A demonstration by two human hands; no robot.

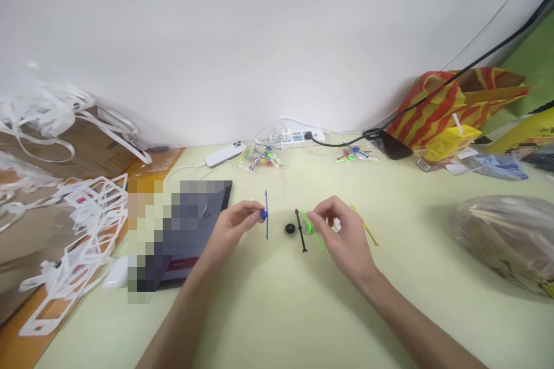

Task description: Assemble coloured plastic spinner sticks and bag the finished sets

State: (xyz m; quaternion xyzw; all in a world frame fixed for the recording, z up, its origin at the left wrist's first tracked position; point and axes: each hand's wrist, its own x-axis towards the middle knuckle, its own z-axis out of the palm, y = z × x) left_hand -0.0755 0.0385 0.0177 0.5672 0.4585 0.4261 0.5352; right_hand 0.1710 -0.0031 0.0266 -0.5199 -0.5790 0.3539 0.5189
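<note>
A home desk against a bare wall: power strip, phone, shopping bag, cardboard box

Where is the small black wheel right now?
In the head view, the black wheel lies on the pale table between the two hands, just left of the black stick by the right hand.

Your left hand holds a propeller stick upright at its fingertips. Between it and your right hand a small wheel lies on the desk. Right hand pinches a second propeller; a thin stick lies just right of it. Beyond both hands: parts bags, then a power strip. A tablet lies left of the left hand.
</note>
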